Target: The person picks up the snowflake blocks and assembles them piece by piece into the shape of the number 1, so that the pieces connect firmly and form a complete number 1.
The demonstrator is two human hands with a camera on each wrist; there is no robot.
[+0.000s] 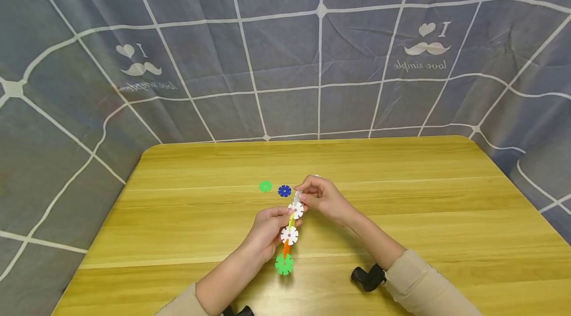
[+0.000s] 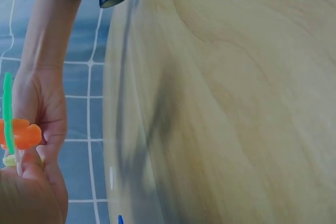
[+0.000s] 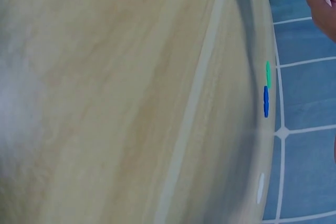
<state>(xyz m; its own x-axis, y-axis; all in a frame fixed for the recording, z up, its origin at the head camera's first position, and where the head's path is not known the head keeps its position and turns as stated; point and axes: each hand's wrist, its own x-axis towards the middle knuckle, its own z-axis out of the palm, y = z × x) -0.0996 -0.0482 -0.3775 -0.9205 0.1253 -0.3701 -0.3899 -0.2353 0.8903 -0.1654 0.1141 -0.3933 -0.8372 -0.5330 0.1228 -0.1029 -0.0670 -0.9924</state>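
Note:
A chain of slotted plastic snowflake discs hangs between the two hands in the head view. From its lower end run a green disc (image 1: 284, 264), an orange disc (image 1: 287, 248), a white disc (image 1: 289, 235), a yellow disc (image 1: 292, 221) and another white disc (image 1: 296, 210). My left hand (image 1: 266, 231) grips the chain around the yellow disc and the upper white disc. At the top, my right hand (image 1: 327, 200) pinches a whitish disc (image 1: 297, 197) seen nearly edge-on, between thumb and forefinger. Fingers partly hide where it meets the white disc below.
A loose green disc (image 1: 265, 186) and a blue disc (image 1: 284, 191) lie flat on the wooden table (image 1: 200, 172) beyond the hands. A white disc (image 3: 260, 188) lies farther right, mostly behind the right hand in the head view. A grey checked curtain (image 1: 285, 58) hangs behind the table.

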